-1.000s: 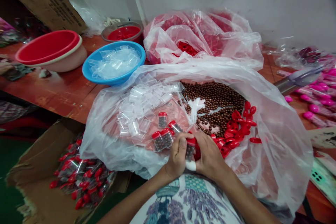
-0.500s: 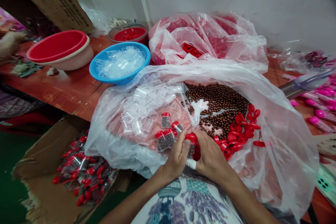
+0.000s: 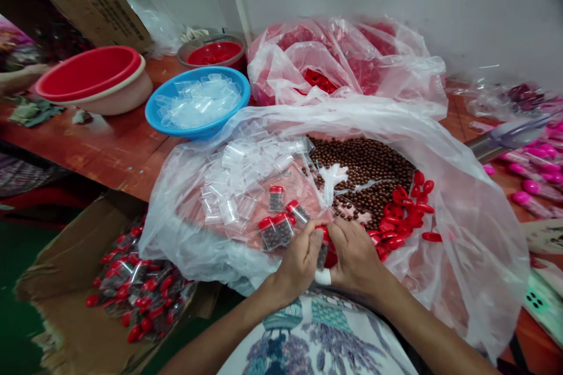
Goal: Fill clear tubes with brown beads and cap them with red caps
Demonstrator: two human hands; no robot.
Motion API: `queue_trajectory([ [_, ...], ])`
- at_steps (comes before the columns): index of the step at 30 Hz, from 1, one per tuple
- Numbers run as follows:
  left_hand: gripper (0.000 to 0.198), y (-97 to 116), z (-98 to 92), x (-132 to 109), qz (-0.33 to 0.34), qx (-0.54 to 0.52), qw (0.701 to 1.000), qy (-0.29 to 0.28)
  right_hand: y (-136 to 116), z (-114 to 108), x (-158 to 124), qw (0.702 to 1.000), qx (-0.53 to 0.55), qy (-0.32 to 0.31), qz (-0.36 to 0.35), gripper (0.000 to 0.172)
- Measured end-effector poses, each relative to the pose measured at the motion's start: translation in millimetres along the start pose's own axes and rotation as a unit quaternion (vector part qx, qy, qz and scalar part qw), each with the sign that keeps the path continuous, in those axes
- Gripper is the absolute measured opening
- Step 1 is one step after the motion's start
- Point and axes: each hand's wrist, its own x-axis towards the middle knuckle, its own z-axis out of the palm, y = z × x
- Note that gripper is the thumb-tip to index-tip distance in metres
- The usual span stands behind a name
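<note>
Close to my body, my left hand (image 3: 299, 259) and my right hand (image 3: 357, 259) grip one small clear jar (image 3: 322, 255) between them. It has a red cap and dark beads inside; my fingers cover much of it. White tape (image 3: 322, 276) wraps my right thumb. Several capped jars (image 3: 284, 228) filled with beads lie just left of my hands. Beyond them is a heap of empty clear jars (image 3: 235, 179). Loose brown beads (image 3: 369, 158) are spread ahead of my right hand, and red caps (image 3: 398, 228) are piled beside it.
White plastic sheeting (image 3: 470, 258) surrounds the work spot. Behind it stand a blue basin (image 3: 152, 111) of clear jars, red and cream basins (image 3: 94, 99) and a bag (image 3: 413, 82) of red pieces. Below left, a cardboard box (image 3: 57, 281) holds capped jars. Another person's hand (image 3: 24, 77) shows far left.
My hands have closed in tighter around the capped jar, with the right fingers curled over its cap. The whole view has shifted slightly; the other jars lie as before.
</note>
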Motion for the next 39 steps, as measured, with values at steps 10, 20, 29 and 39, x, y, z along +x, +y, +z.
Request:
queue_trajectory([
  [10,0.050,-10,-6.1,15,-0.149,-0.276,0.949,-0.028,-4,0,1,0.982,0.162,-0.055,0.079,0.075],
  [20,0.050,-13,-7.8,17,-0.240,-0.389,0.881,-0.126,12,-14,1,0.920,0.378,-0.025,0.100,0.031],
  [29,0.053,-2,-10.9,12,-0.154,-0.290,0.917,-0.228,20,-14,-13,0.883,0.415,0.056,0.210,0.022],
  [39,0.061,-17,-18.7,6,-0.090,-0.204,0.942,-0.252,9,-27,-23,0.852,0.456,0.032,0.254,0.026],
])
